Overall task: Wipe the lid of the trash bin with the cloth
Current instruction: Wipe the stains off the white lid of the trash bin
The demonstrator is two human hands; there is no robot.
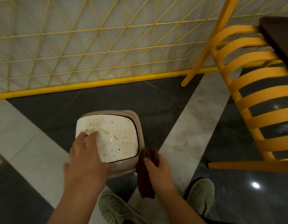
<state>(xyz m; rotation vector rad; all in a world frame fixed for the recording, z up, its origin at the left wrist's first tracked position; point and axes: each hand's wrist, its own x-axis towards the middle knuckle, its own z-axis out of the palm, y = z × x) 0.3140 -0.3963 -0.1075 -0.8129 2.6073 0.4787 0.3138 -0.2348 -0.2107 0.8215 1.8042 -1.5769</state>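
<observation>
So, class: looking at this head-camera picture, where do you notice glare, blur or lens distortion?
Head view: lamp glare spots on the glossy dark floor; motion blur softens the left hand and the chair; wide-angle bending curves the yellow grid fence.

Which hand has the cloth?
The right hand grips the brown cloth beside the bin; the left hand rests bare on the stained lid.

Left hand point(85, 160) flat on stained white lid point(117, 135); brown cloth point(145, 172) in right hand point(157, 168) beside trash bin point(124, 168).
</observation>
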